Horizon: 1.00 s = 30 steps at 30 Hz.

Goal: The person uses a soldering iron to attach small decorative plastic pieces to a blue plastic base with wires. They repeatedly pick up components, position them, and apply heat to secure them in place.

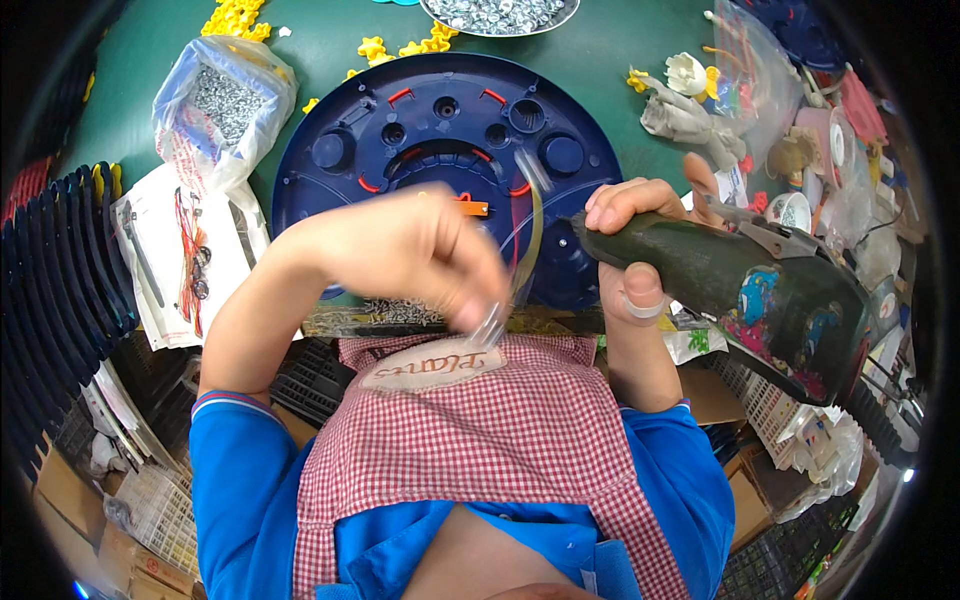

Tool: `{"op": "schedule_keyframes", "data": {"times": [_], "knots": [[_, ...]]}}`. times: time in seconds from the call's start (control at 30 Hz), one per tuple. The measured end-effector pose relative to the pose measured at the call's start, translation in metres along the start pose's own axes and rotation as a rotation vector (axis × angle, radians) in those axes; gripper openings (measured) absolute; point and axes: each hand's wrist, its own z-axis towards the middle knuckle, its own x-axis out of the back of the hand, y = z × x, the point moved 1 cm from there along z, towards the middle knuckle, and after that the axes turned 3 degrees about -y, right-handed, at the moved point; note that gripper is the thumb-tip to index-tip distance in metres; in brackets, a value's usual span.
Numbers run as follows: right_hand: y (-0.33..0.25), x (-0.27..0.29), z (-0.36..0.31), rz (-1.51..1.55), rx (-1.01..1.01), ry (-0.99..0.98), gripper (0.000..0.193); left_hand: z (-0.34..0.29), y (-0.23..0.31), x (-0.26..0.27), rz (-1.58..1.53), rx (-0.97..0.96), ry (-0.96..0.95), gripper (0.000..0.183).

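A dark blue round plastic base (335, 235) lies on the table before me, with posts, holes and red curved pieces. On it sits a small orange part (472, 207), with thin wires near it. My left hand (430, 255) is over the base's near edge, blurred, its fingers drawn together. A shiny streak shows at its fingertips, too smeared to name. My right hand (635, 240) is closed round the narrow end of a dark green power tool (760, 290) with colourful stickers. A pale band circles its thumb. Small screws (400, 312) lie at the table's near edge.
A plastic bag of small metal parts (225, 105) stands at the left, above coloured wires (192, 260) on white paper. A bowl of clear pieces (500, 12) and yellow plastic pieces (375, 50) are at the back. Dark curved parts (65, 260) stack far left; clutter (800, 150) fills the right.
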Motion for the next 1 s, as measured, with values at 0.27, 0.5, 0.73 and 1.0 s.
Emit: {"op": "schedule_keyframes", "data": {"times": [0.27, 0.5, 0.73, 1.0], "knots": [[-0.003, -0.009, 0.003, 0.115, -0.032, 0.061, 0.100, 0.039, -0.006, 0.017, 1.455, -0.401, 1.107, 0.008], [-0.002, -0.007, 0.001, 0.123, 0.009, 0.073, 0.102, 0.066, -0.034, 0.034, 1.604, -0.449, 1.095, 0.012], [-0.001, -0.007, 0.004, 0.139, 0.000, 0.069, 0.100, 0.064, -0.033, 0.041, 1.088, -0.318, 1.044, 0.015], [0.000, -0.003, 0.003, 0.095, -0.018, 0.043, 0.102, 0.068, -0.022, 0.032, 1.388, -0.271, 1.150, 0.015]]}}
